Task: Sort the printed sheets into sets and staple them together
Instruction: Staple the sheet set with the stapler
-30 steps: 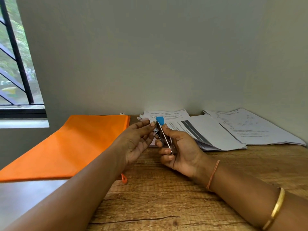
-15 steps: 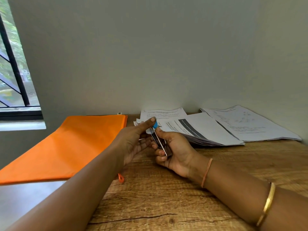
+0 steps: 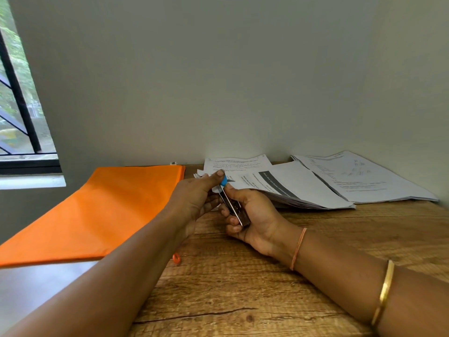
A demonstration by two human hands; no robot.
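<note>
Your right hand [image 3: 252, 215] stays clamped round the small silver metal stapler with a blue cap [image 3: 234, 210]. Your left hand [image 3: 194, 200], fingers extended, now presses that cap. The white printed sheets [image 3: 303, 188] beyond both hands likely await stapling.

The stapler [image 3: 233, 211] is mostly buried in the right grip [image 3: 255, 215]; only its metal top edge and blue tip show. Whether the left grip [image 3: 194, 200] pinches that tip or just touches it is unclear. Print on the printed sheets [image 3: 303, 188] is too small to read, and their near-left corner is hidden behind both grips. The orange folder [image 3: 97, 210] and window [image 3: 19, 117] run off the left edge
</note>
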